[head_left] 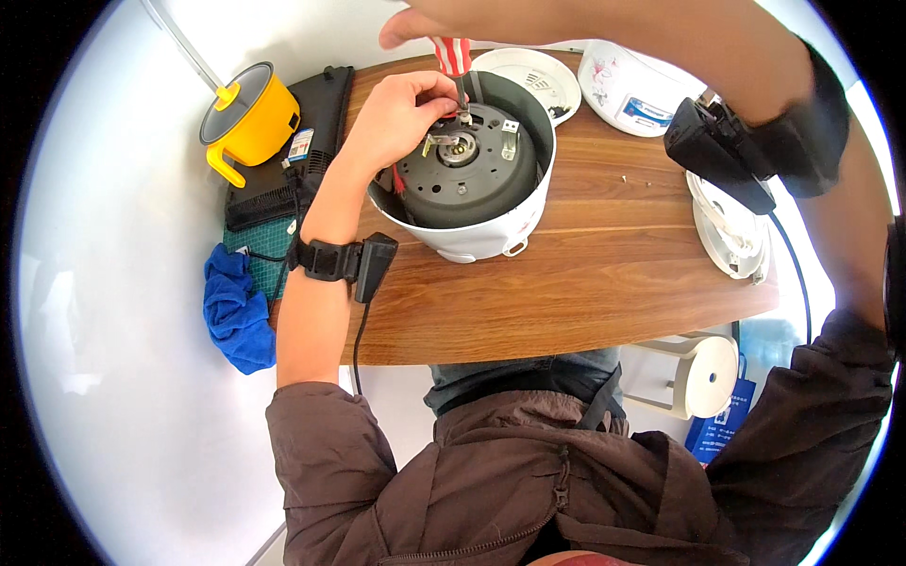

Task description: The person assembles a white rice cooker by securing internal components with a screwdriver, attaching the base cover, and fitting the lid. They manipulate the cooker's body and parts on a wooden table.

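Note:
An open rice cooker body [481,247] with a white shell stands on the table, its dark round metal inside and small brackets facing up. My right hand [420,21] is at the top edge, partly cut off, closed around the red-and-white handle of a screwdriver [453,58]. The screwdriver points down, its tip at a small fitting near the cooker's far inner rim. My left hand [401,113] reaches over the cooker's left side, thumb and fingers pinched beside the screwdriver shaft; what they pinch is hidden. A red wire [397,179] shows inside the cooker's left side.
Behind the cooker are a white round cover [538,75] and a white flowered lid [623,90]. White parts [727,236] lie at the table's right edge. At left are a yellow pot [260,123], a black flat device [326,104] and a blue cloth [234,311]. A stool [706,377] stands below.

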Tool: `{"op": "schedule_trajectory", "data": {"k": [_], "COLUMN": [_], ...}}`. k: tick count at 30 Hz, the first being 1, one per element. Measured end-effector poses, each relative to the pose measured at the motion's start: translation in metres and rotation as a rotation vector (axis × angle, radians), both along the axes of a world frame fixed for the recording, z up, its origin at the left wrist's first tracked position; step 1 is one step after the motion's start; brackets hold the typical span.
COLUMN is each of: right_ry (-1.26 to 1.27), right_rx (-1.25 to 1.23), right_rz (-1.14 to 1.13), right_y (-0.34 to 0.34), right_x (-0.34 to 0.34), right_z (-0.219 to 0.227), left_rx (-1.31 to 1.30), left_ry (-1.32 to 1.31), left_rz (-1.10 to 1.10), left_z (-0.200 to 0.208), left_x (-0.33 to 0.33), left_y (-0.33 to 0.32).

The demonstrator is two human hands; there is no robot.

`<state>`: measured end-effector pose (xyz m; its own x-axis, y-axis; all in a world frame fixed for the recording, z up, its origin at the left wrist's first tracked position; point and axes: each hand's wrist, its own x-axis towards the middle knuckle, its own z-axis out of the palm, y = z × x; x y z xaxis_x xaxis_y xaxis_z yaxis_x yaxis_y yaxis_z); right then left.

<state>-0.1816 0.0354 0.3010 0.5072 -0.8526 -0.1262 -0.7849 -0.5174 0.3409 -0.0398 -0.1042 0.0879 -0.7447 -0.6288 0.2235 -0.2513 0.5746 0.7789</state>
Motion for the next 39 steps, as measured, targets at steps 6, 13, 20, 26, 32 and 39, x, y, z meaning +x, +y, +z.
{"op": "schedule_trajectory", "data": {"k": [6, 13, 20, 26, 32, 39], "right_ry": [-0.141, 0.012, -0.09, -0.142, -0.014, -0.114], "right_rx": [-0.252, -0.045, -0.068, -0.061, -0.012, 0.065], "right_rz": [0.058, 0.046, -0.12, -0.057, -0.315, -0.247], "right_y": [-0.007, 0.004, -0.002, 0.008, 0.014, 0.024], "right_x": [-0.008, 0.007, 0.007, 0.002, 0.019, -0.004], "right_z": [-0.028, -0.004, -0.006, -0.004, 0.005, 0.011], "left_rx": [-0.038, -0.08, -0.107, -0.17, -0.161, -0.191], "left_ry": [-0.028, -0.066, -0.044, -0.069, -0.079, -0.099], "left_rz": [0.007, 0.015, 0.001, -0.013, 0.004, -0.014], "left_z": [0.004, 0.002, 0.004, 0.013, 0.015, 0.019], "left_x": [-0.003, -0.007, -0.004, -0.009, -0.004, -0.019], "left_y": [0.003, 0.0, 0.003, 0.011, 0.012, 0.016]}}
